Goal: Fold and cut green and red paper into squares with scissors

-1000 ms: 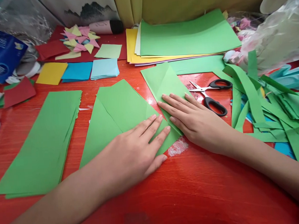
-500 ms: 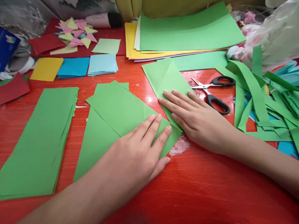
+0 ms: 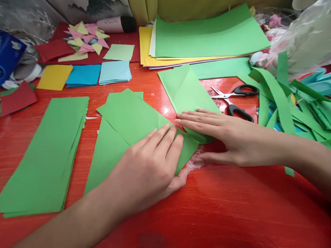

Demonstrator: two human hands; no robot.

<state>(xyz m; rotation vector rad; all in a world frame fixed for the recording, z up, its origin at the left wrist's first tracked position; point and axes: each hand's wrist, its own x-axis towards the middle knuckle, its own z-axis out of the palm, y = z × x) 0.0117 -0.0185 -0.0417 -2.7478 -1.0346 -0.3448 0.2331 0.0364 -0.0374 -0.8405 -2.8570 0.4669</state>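
My left hand [image 3: 153, 161] rests with fingers stretched on a green paper sheet [image 3: 126, 122] that lies at an angle over other green paper. My right hand [image 3: 213, 134] lies flat, fingers extended, over the lower part of a green sheet [image 3: 190, 93] with a slanting crease and a folded corner. Its thumb points left, out to the side, above the red table. Fingertips of both hands are near each other, close to the point where the two sheets meet. Just beyond my right hand lie open scissors [image 3: 233, 98] with black handles.
A stack of green strips [image 3: 47, 156] lies on the left of the red table [image 3: 187, 219]. Small coloured squares [image 3: 83, 74], a folded paper star [image 3: 87, 37] and large green sheets [image 3: 205, 36] sit at the back. Green offcuts [image 3: 280, 99] pile up at right.
My right hand has turned and slid slightly lower, its thumb now spread away from the fingers. My left hand has shifted slightly left, fingers bent a little more. The view has moved slightly.
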